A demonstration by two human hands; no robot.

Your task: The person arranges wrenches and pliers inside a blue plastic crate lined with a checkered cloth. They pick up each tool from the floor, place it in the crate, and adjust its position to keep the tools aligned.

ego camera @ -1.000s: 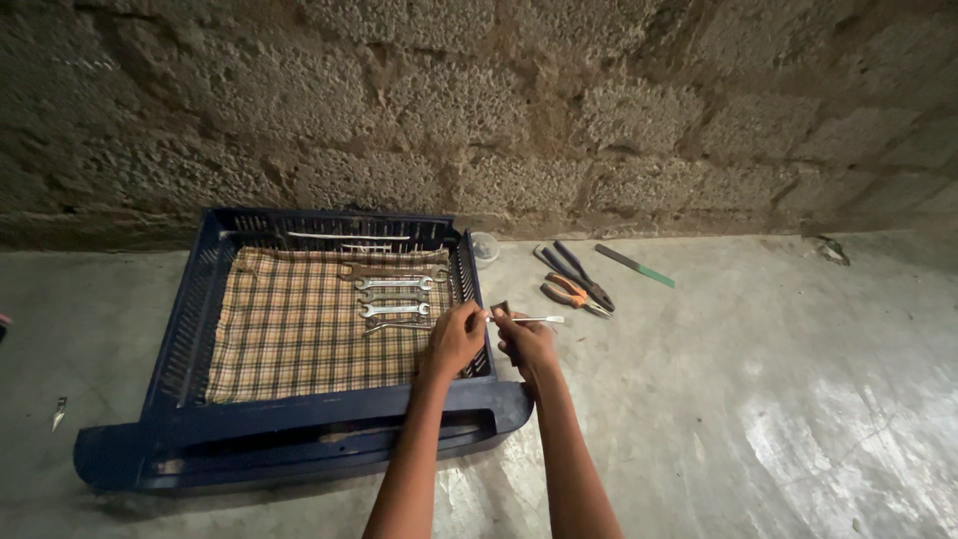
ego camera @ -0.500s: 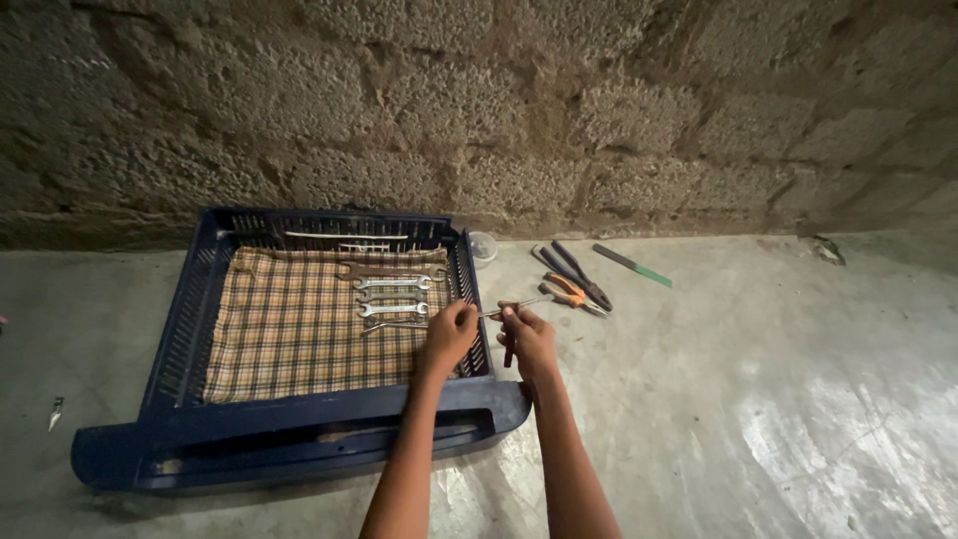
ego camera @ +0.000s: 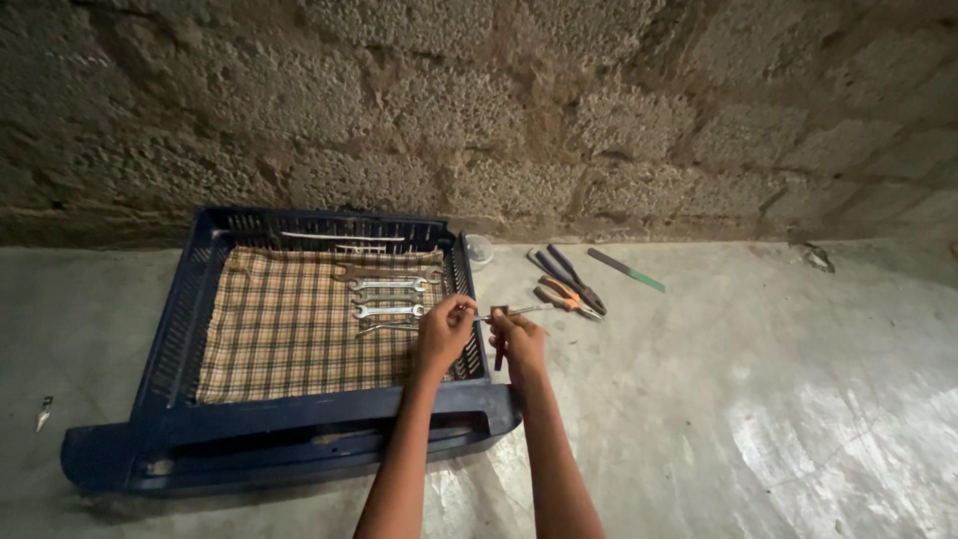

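Note:
Both my hands meet over the right wall of a dark blue plastic crate point(ego camera: 170, 329). My left hand point(ego camera: 444, 334) pinches one end of a thin silvery tool point(ego camera: 514, 312) that lies across between the hands. My right hand point(ego camera: 519, 339) holds the same tool and also grips a dark handle that points down from its fist. Inside the crate a checked cloth point(ego camera: 289, 329) lies flat, with several spanners point(ego camera: 389, 289) in a row along its right side.
Pliers with blue and orange handles point(ego camera: 564, 284) lie on the concrete floor to the right of the crate. A green-tipped flat file point(ego camera: 624, 269) lies beyond them. A small clear cup point(ego camera: 480, 248) stands by the rough block wall. A small blade point(ego camera: 42, 411) lies at far left.
The tool in my hands has turned: the dark handle now hangs down from my right fist. Both hands have shifted a little up and left.

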